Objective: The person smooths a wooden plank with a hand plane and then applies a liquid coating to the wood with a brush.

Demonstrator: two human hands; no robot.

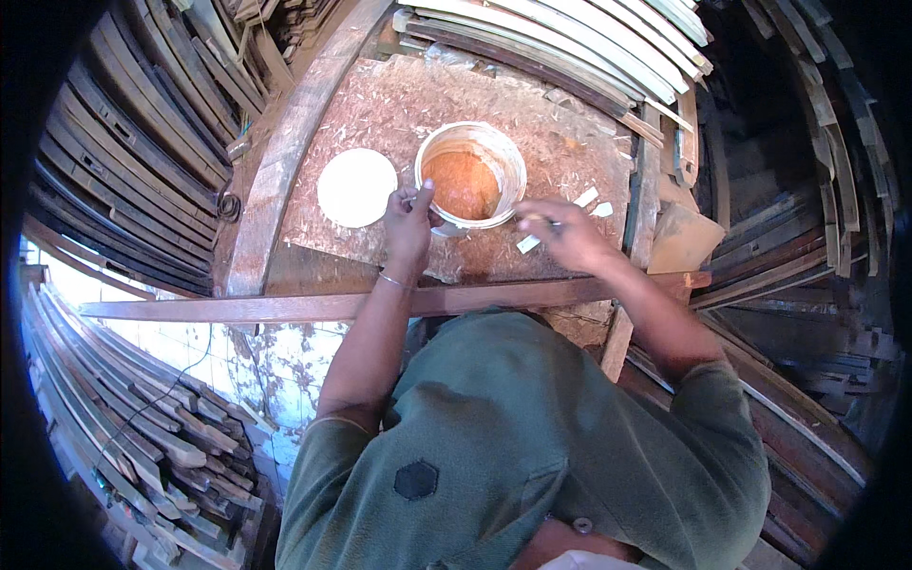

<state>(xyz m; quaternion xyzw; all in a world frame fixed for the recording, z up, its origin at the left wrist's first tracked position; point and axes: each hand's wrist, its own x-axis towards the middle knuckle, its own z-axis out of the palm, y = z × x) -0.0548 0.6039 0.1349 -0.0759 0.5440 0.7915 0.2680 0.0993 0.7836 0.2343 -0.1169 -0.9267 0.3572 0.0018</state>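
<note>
Green shirt nearest, the left hand grips the rim of a white bucket on the bench, the right hand curls beside it, its hold unclear, and a lopsided tug could spill orange paste.

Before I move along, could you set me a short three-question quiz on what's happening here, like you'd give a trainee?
1. True or false: the round white disc lies to the person's left of the white bucket.
2. What colour are the contents of the bucket?
A) blue
B) orange-brown
C) green
3. Fill the gap: the hand nearer the disc is the person's ____ hand.

Key:
1. True.
2. B.
3. Left; the left hand is between the disc and the right hand.
</note>
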